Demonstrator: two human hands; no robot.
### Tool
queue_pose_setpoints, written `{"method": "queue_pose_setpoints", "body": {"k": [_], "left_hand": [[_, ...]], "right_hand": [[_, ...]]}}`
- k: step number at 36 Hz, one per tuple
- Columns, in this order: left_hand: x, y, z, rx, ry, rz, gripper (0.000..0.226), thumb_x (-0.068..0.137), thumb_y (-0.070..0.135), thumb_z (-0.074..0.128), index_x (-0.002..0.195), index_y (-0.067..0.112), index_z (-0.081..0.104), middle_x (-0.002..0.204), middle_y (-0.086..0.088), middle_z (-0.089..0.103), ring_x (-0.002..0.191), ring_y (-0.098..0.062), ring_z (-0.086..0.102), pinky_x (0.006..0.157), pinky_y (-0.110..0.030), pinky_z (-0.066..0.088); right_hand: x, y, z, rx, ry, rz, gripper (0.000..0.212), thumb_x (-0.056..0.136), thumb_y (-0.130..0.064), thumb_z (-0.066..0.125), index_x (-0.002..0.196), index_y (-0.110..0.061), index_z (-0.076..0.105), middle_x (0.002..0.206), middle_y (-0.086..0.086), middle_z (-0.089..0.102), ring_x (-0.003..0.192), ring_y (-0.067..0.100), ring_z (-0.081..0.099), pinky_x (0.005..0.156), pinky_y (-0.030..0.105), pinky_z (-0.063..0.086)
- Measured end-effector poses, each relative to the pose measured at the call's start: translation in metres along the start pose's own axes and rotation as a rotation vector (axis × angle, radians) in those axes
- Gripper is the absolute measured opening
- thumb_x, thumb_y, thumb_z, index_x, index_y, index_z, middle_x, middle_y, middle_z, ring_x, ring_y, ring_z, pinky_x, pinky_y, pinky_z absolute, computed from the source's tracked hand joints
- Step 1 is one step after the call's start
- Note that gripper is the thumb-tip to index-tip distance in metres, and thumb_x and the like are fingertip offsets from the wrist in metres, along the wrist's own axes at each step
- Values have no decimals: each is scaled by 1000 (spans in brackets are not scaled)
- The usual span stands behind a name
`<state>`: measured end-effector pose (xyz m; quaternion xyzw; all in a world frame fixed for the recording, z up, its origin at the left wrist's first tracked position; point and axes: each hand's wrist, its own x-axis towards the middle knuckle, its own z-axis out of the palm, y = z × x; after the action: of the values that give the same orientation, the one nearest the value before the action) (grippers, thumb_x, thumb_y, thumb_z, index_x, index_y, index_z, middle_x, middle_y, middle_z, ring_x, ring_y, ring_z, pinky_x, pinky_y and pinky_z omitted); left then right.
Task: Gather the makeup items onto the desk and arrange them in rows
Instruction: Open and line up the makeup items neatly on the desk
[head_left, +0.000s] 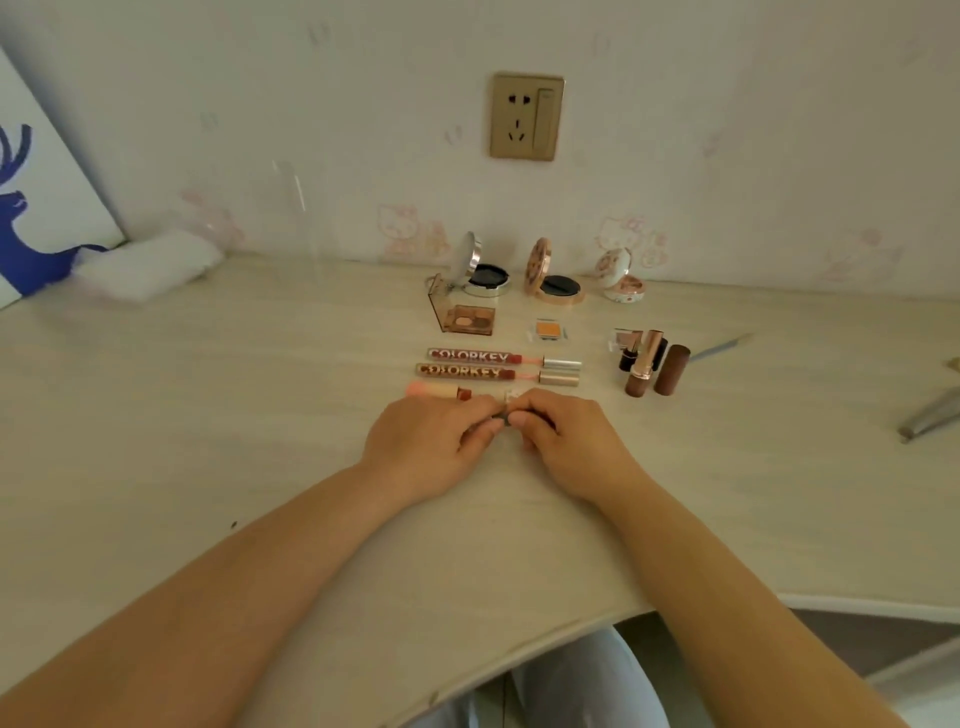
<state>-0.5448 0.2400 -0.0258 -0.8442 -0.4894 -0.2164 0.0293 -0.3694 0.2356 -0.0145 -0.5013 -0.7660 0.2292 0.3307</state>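
Both hands meet at the near end of the makeup rows on the desk (208, 415): the left hand (426, 441) and right hand (566, 436) each pinch, fingers curled, one small dark item (503, 419) between them, too hidden to identify. Just beyond lie a peach lip tube (436, 391) and two COLORKEY lip glosses (470, 364), with three open compacts (556, 278) farthest back.

At frame centre the hands (506, 431) cover nearly all of a small dark item (503, 420) pinched between them; what it is cannot be told. The deer picture (36, 208) is cut off by the left edge, a metal object (930, 413) by the right. A thin blurred stick (719, 347) at right is too indistinct to identify.
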Motion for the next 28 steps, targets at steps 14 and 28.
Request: {"method": "queue_pose_setpoints", "body": {"k": [14, 28], "left_hand": [[2, -2, 2, -86, -33, -32, 16, 92, 45, 41, 92, 34, 52, 55, 17, 34, 59, -11, 41, 46, -22, 18], [3, -5, 1, -125, -47, -29, 24, 92, 49, 38, 99, 37, 57, 61, 17, 41, 63, -9, 47, 48, -20, 24]], "right_hand": [[-3, 0, -1, -13, -5, 7, 15, 92, -16, 53, 94, -14, 68, 64, -9, 56, 67, 10, 53, 61, 10, 36], [-2, 3, -1, 19, 13, -9, 10, 90, -16, 57, 91, -15, 67, 65, -10, 57, 65, 6, 53, 63, 11, 39]]}}
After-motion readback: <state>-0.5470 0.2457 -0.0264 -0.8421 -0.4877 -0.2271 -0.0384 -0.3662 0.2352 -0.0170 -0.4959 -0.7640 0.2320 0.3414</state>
